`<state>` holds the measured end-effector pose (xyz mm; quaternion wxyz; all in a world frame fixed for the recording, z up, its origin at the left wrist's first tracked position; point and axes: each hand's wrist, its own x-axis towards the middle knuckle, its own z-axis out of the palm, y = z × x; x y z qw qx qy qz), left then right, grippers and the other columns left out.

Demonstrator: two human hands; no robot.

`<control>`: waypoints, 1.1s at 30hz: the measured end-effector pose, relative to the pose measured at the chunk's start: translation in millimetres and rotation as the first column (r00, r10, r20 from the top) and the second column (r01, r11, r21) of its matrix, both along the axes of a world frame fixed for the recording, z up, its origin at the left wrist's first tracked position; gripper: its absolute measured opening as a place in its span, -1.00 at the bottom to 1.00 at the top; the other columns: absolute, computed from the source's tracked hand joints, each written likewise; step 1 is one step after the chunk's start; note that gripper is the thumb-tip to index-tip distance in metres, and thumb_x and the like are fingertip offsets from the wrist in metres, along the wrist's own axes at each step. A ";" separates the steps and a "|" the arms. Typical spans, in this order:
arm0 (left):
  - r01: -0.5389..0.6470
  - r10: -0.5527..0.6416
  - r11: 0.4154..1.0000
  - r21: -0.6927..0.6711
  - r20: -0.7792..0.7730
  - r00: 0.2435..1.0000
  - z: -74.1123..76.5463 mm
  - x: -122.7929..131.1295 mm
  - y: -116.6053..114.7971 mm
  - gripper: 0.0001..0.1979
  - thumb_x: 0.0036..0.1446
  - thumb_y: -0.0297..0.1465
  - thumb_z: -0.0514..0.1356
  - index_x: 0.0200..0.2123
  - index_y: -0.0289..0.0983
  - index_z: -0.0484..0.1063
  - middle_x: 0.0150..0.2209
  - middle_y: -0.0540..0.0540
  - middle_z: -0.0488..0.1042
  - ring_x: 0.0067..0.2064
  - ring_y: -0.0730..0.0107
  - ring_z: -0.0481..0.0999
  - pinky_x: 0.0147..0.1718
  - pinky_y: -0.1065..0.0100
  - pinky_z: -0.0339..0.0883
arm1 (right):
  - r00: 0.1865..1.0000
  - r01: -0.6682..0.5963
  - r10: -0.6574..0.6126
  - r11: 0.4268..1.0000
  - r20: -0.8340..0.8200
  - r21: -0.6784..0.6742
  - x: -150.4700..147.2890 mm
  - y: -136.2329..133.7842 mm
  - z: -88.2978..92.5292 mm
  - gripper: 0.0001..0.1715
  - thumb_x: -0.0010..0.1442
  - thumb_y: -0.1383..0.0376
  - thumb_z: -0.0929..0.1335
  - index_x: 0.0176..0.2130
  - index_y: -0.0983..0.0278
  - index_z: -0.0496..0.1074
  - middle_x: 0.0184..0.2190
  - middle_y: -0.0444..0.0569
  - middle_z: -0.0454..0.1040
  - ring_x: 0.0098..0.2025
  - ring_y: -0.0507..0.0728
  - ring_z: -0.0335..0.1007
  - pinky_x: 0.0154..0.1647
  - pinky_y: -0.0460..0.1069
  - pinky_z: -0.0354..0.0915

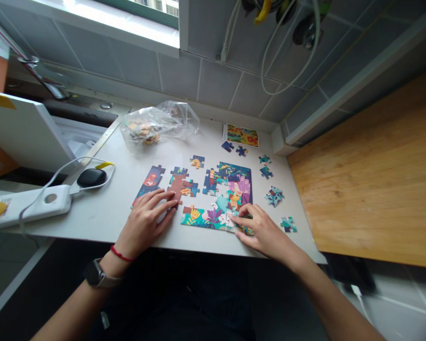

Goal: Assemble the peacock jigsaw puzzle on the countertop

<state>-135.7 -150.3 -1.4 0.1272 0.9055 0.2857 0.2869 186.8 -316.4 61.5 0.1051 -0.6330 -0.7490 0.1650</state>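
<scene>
A partly joined jigsaw puzzle [240,182] with bright animal pictures lies on the white counter. My right hand [261,229] is at its lower right corner, thumb and index finger closed around a puzzle piece [247,230] that the hand partly covers. My left hand [147,215] lies open, fingers stretched, its tips touching a joined brown section [178,184]. Under and behind that hand is a dark blue strip with a red animal [152,179]. One loose piece with an orange shape [197,162] sits above the brown section.
Loose puzzle pieces [274,195] lie along the right side. A small picture card [240,135] rests near the wall. A clear plastic bag [159,124] stands at the back left. A white power strip [39,206] with a black plug-in [91,177] is at left, beside a sink.
</scene>
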 end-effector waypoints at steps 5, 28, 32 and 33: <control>0.010 -0.010 1.000 0.015 0.001 1.000 0.4 0.2 -0.1 -0.77 0.42 -0.38 0.21 0.07 -0.16 0.57 0.14 -0.15 0.59 0.21 0.01 0.51 0.19 -0.07 0.43 | 0.996 -0.035 0.035 0.999 0.086 -0.008 -0.4 1.8 3.3 -0.66 0.33 0.30 0.44 0.09 0.11 0.62 -0.01 0.14 0.46 0.05 0.31 0.44 0.09 0.24 0.48; 0.002 -0.002 1.000 0.001 -0.005 1.000 -3.7 -0.7 1.0 -0.76 0.43 -0.36 0.20 0.09 -0.13 0.56 0.15 -0.15 0.58 0.23 0.01 0.50 0.19 -0.10 0.43 | 0.959 0.255 -0.228 0.954 -0.170 0.158 37.1 14.0 -9.2 -0.60 0.35 0.11 0.46 0.13 0.13 0.60 0.13 0.10 0.54 0.20 0.33 0.48 0.26 0.30 0.42; -0.001 0.001 1.000 -0.007 0.001 1.000 -2.3 0.1 0.4 -0.76 0.42 -0.37 0.21 0.09 -0.12 0.57 0.15 -0.15 0.59 0.23 0.00 0.51 0.19 -0.11 0.44 | 0.980 0.189 -0.179 0.972 -0.083 0.141 39.0 40.0 -0.7 -0.58 0.33 0.13 0.47 0.15 0.10 0.58 0.17 0.08 0.53 0.21 0.34 0.46 0.27 0.33 0.41; -0.001 0.001 1.000 -0.009 0.002 1.000 -2.1 0.1 0.2 -0.76 0.42 -0.37 0.21 0.09 -0.11 0.57 0.15 -0.14 0.59 0.23 0.00 0.51 0.19 -0.10 0.44 | 0.981 0.191 -0.183 0.970 -0.066 0.151 42.2 45.2 0.8 -0.58 0.33 0.13 0.47 0.15 0.11 0.59 0.17 0.08 0.52 0.21 0.34 0.46 0.27 0.33 0.41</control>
